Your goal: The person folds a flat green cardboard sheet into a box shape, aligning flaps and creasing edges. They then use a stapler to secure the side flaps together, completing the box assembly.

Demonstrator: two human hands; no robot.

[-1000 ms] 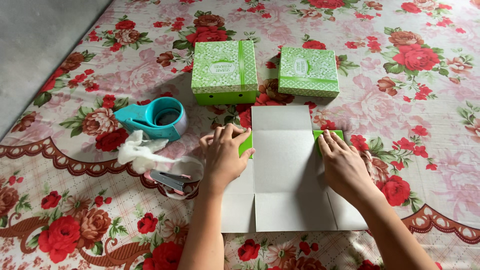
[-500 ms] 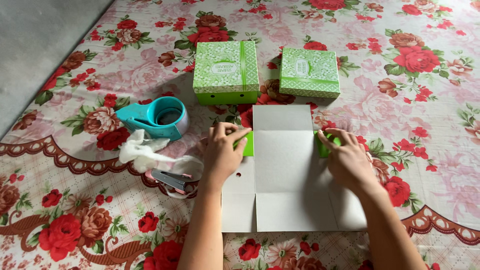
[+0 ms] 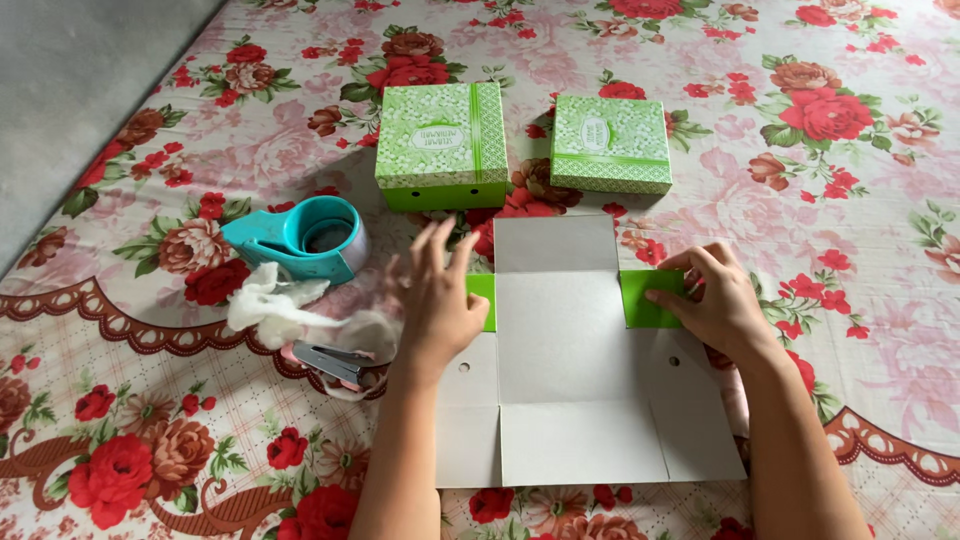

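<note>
Both forearms come into view bare from the bottom edge, with no sleeve, watch, bracelet or glove on either, and the left hand [image 3: 440, 300] and right hand [image 3: 720, 305] show plain fingers [image 3: 690, 262] with short, unpainted nails and no rings that can be made out.
</note>
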